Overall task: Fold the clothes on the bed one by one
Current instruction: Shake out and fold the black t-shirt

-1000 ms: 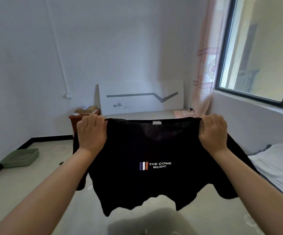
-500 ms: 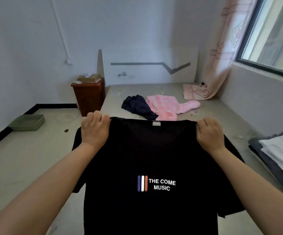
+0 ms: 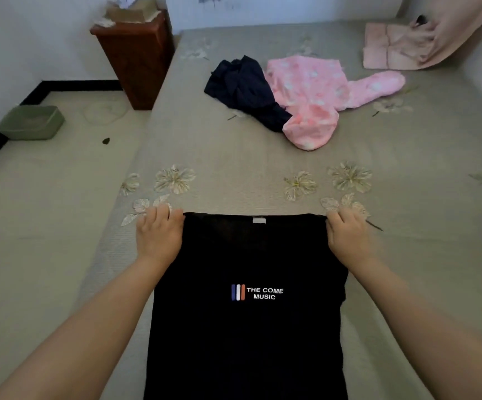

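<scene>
We are gripping the black T-shirt (image 3: 245, 313) at both shoulders, left hand (image 3: 159, 235) and right hand (image 3: 346, 238) curled around the fabric. If we are letting go unevenly, the sleeves, which seem tucked beneath, are likely bunching and skewing the fold.

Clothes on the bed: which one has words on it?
The black T-shirt, held at its shoulders by the left hand and right hand, has white "THE COME MUSIC" lettering. The fluffy pink garment and crumpled navy garment show no words.

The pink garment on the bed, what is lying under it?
The pink garment overlaps a dark navy garment, on the bed. Anything else beneath is covered.
</scene>
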Demonstrator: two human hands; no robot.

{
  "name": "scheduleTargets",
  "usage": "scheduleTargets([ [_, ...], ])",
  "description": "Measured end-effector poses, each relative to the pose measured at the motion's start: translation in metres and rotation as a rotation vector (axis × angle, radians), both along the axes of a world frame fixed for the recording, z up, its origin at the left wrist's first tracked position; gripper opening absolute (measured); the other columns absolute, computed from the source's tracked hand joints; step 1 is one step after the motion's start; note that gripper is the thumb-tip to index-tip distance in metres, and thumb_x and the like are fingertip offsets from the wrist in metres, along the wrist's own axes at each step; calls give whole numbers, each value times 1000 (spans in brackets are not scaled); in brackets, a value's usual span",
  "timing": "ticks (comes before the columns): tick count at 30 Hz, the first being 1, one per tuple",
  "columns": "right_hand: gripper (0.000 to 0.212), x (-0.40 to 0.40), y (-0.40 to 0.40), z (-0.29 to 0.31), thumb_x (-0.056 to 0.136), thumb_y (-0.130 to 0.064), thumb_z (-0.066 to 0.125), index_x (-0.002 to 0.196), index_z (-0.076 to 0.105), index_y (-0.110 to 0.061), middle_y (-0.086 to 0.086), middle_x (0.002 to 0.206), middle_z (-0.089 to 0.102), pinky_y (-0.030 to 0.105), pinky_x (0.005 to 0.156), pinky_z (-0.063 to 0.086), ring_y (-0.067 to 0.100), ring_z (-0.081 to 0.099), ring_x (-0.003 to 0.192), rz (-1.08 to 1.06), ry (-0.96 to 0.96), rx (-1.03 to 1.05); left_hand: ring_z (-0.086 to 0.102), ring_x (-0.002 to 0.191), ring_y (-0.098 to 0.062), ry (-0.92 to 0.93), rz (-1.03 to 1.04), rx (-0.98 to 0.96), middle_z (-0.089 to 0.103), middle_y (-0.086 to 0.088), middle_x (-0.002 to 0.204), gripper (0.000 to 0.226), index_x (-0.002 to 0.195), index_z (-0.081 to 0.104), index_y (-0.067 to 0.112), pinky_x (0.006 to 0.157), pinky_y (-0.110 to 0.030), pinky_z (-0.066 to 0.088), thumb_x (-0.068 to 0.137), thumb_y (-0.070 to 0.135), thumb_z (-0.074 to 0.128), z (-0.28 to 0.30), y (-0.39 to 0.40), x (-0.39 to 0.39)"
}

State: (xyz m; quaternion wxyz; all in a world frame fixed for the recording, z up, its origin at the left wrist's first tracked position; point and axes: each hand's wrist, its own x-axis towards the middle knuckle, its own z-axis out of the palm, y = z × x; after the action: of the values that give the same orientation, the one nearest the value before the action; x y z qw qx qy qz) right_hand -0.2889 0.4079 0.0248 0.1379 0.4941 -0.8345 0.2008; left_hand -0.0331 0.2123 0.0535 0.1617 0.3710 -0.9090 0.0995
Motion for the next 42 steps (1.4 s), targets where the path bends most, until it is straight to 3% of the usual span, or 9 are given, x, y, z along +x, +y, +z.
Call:
scheduleTargets([
  [8, 9, -47, -57, -98, 78, 1, 59, 71, 61, 7, 22, 52, 50, 33, 39, 39, 34, 50, 40, -54, -64, 191, 53, 53, -30, -100, 28, 61, 52, -17, 58, 31, 63, 57, -3, 48, -33, 41, 80, 17, 40, -97, -67, -45],
  [13, 21, -73, -92, -149, 96, -20, 42, 99, 55, -3, 27, 69, 59, 29, 49, 25, 41, 59, 64, -221, -175, 387, 52, 59, -36, -121, 33, 141, 52, -22, 61, 11, 70, 59, -5, 54, -39, 36, 77, -1, 65, -149, -108, -70],
  [20, 21, -115, -156, -184, 97, -16, 38, 99, 54, -3, 24, 80, 61, 26, 46, 15, 37, 57, 66, -253, -55, 461, 45, 86, -38, -108, 152, 196, 54, -25, 85, 21, 91, 55, -3, 68, -40, 19, 94, 14, 44, -203, -166, -125],
  [26, 17, -131, -180, -222, 95, -12, 39, 107, 50, -5, 20, 95, 58, 33, 55, 27, 38, 59, 81, -235, -73, 595, 46, 90, -39, -155, 142, 259, 54, -26, 89, 23, 93, 54, -4, 71, -43, 24, 95, 15, 42, -249, -187, -149],
  [33, 29, -134, -180, -243, 98, -22, 32, 95, 53, -2, 21, 81, 59, 33, 52, 23, 37, 55, 66, -270, -68, 406, 49, 87, -44, -143, 156, 269, 55, -32, 85, 26, 87, 55, -8, 75, -50, 32, 90, 15, 42, -270, -195, -151],
  [37, 31, -131, -184, -238, 100, -26, 26, 105, 48, -4, 19, 92, 60, 34, 56, 26, 37, 58, 77, -283, -111, 521, 45, 101, -40, -85, 188, 352, 52, -29, 103, 19, 102, 53, -5, 90, -53, 26, 86, 2, 47, -258, -187, -157],
  [38, 30, -132, -186, -235, 100, -26, 27, 108, 47, -5, 19, 96, 60, 34, 58, 27, 37, 58, 81, -270, -134, 546, 45, 106, -39, -49, 168, 366, 52, -26, 111, 28, 109, 52, -4, 95, -53, 23, 81, -5, 47, -252, -180, -161],
  [40, 30, -135, -186, -225, 99, -27, 28, 110, 45, -5, 20, 100, 60, 35, 62, 31, 39, 58, 87, -224, -253, 561, 47, 113, -39, 24, 58, 398, 52, -25, 120, 47, 115, 53, -4, 99, -57, 22, 70, -14, 44, -241, -152, -171],
  [42, 32, -142, -176, -213, 99, -27, 28, 114, 46, -6, 21, 104, 60, 37, 69, 35, 39, 56, 95, -204, -472, 489, 54, 113, -40, 68, -119, 421, 58, -24, 118, 47, 111, 58, -5, 96, -60, 29, 67, -10, 43, -235, -107, -180],
])
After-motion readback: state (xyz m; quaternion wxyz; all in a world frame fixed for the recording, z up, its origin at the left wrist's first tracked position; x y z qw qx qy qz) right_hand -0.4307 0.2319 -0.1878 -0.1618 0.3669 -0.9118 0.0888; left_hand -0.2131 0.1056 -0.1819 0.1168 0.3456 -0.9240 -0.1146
